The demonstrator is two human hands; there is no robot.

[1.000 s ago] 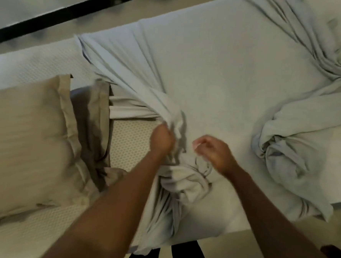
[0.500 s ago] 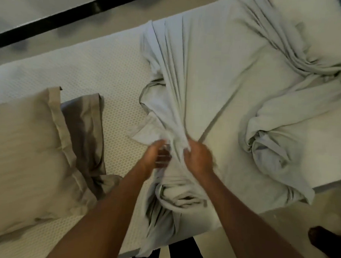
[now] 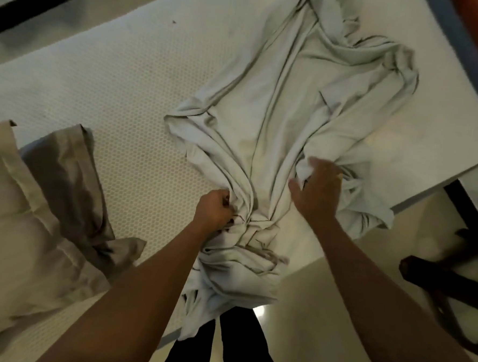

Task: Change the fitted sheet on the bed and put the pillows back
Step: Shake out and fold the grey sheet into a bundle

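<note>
**Sheet drawn inward, right hand moved out**

Head view, entries as listed.

1. Changes from half a second ago: your right hand (image 3: 317,189) has left its place beside the left and gone out to the right-side bunch. The fitted sheet (image 3: 278,113) has drawn in from the far left, baring more of the mattress (image 3: 112,89).
2. Left hand (image 3: 212,210): a fist, clamped on gathered folds near the bed's near edge.
3. Right hand: fingers curled into a raised fold of the sheet, thumb splayed (knuckles up).
4. Fitted sheet: crumpled, lying over the middle and right of the mattress. A bundle spills over the near edge against your dark trousers (image 3: 236,348).
5. Pillows (image 3: 19,223): two, beige, on the mattress at left, one overlapping the other, clear of the sheet.
</note>
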